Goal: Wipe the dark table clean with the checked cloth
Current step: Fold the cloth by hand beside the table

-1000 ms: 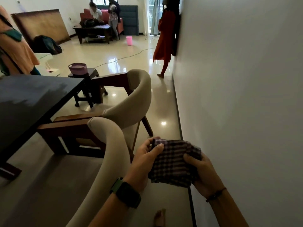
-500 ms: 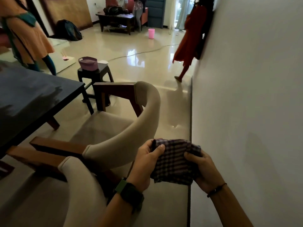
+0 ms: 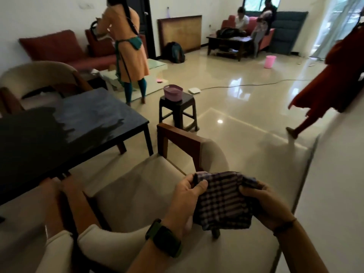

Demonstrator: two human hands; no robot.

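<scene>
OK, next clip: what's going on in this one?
A person holds a checked cloth bunched between both hands, left hand and right hand each gripping a side, above a beige chair. The dark table to the left has not been touched with the cloth yet; wiping has not begun.

The checked cloth [image 3: 224,200] is thin woven fabric, soft and crumpled, matt. The dark table [image 3: 65,133] has a smooth, glossy top that mirrors the room in pale streaks. The armchair [image 3: 177,154] beside it pairs a reddish-brown wooden frame of satin finish with matt cream upholstery. The floor [image 3: 246,107] is polished tile, highly glossy, with bright light spots. The stool [image 3: 178,109] looks like dark moulded plastic, and the basin [image 3: 173,92] on it like matt lilac plastic.
</scene>
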